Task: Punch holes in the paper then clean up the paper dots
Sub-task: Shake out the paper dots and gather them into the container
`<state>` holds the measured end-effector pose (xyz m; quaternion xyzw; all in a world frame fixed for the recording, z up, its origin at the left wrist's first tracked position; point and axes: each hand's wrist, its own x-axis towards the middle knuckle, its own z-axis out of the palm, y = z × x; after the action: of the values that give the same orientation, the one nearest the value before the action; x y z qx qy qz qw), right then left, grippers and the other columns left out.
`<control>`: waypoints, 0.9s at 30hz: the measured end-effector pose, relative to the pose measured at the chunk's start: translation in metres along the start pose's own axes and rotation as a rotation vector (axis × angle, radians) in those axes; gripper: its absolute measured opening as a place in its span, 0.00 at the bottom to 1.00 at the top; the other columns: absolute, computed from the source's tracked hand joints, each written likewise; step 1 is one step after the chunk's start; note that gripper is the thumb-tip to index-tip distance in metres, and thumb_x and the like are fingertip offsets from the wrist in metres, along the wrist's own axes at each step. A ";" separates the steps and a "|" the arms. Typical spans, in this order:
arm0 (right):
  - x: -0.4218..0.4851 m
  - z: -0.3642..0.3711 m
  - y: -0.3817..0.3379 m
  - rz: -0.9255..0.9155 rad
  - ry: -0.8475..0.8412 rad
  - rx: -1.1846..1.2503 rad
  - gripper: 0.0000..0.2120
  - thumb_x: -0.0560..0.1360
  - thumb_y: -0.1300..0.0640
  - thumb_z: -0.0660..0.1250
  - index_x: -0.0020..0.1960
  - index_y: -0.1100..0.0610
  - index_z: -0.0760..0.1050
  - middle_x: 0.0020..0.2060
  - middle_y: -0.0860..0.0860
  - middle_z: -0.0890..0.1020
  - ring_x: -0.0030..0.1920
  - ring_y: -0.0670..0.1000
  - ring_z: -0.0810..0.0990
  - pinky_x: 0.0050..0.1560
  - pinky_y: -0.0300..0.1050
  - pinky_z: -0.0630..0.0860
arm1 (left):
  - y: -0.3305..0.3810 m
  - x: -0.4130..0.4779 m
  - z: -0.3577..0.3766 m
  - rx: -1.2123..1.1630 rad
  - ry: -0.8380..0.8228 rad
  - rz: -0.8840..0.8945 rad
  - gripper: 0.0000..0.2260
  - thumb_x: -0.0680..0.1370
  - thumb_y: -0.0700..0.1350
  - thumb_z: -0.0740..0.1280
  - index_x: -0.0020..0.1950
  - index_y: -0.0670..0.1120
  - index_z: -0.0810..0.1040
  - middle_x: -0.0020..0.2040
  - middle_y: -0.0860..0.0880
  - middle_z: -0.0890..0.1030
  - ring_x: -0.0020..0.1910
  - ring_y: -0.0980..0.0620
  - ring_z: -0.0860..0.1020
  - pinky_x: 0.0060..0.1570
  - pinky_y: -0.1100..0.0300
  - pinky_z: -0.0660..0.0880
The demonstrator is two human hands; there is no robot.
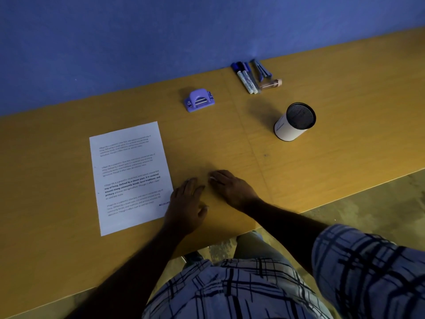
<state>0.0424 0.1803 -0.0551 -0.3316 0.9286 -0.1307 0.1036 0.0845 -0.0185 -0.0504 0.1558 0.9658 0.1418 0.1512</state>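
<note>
Left hand [187,203] lay flat on the surface [322,157], fingers extended and loosely spread, holding nothing; its outer edge overlapped or touched the lower right corner of the paper [131,178], though actual contact could not be confirmed. Right hand [232,189] lay palm down just beside it, at roughly 2 o'clock from the left hand, fingers also extended, empty, and apart from the paper. The paper lay at about 10 o'clock from the left hand, flat on the surface, long axis running from 12 to 6 o'clock with a slight tilt toward 11. The left hand was therefore the nearer hand for moving the sheet. The hole punch [199,100] stood at 12 o'clock from both hands, well apart from them and beyond the upper right corner of the paper, near the blue wall [138,42]; the right hand had the somewhat more direct line to it. The paper was a single white printed sheet carrying four text blocks, the third partly in bold. No punched holes could be made out along its edges, and no paper dots were visible on the surface, so the punching step was judged not yet begun. The hole punch was a small purple unit with its lever raised.
</note>
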 end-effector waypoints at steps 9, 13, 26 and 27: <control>0.006 -0.002 0.005 -0.083 0.091 -0.081 0.13 0.76 0.62 0.63 0.57 0.63 0.80 0.58 0.58 0.80 0.53 0.59 0.79 0.44 0.46 0.80 | 0.003 0.002 -0.009 -0.016 0.022 0.014 0.22 0.75 0.55 0.62 0.65 0.45 0.74 0.67 0.43 0.74 0.66 0.42 0.72 0.60 0.48 0.71; 0.011 -0.004 0.010 -0.075 0.034 -0.079 0.12 0.79 0.63 0.62 0.60 0.65 0.77 0.58 0.60 0.78 0.55 0.61 0.76 0.43 0.52 0.81 | 0.001 0.003 -0.008 -0.017 0.062 0.019 0.19 0.74 0.55 0.61 0.60 0.46 0.77 0.61 0.45 0.77 0.60 0.44 0.76 0.55 0.50 0.73; 0.020 -0.013 0.011 0.420 0.249 0.634 0.04 0.73 0.63 0.71 0.47 0.60 0.84 0.46 0.53 0.85 0.45 0.47 0.82 0.48 0.42 0.79 | -0.001 0.015 -0.015 -0.067 0.091 -0.034 0.17 0.75 0.52 0.62 0.60 0.45 0.77 0.59 0.46 0.78 0.58 0.46 0.76 0.55 0.51 0.74; 0.018 -0.016 0.012 0.561 0.277 0.815 0.06 0.72 0.63 0.72 0.49 0.61 0.84 0.47 0.54 0.86 0.45 0.46 0.82 0.47 0.37 0.78 | 0.002 0.017 -0.017 -0.087 0.104 -0.035 0.17 0.75 0.52 0.63 0.60 0.45 0.77 0.58 0.46 0.78 0.58 0.46 0.76 0.55 0.51 0.74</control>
<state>0.0168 0.1802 -0.0455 0.0181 0.8606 -0.4916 0.1317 0.0638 -0.0149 -0.0388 0.1248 0.9679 0.1889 0.1097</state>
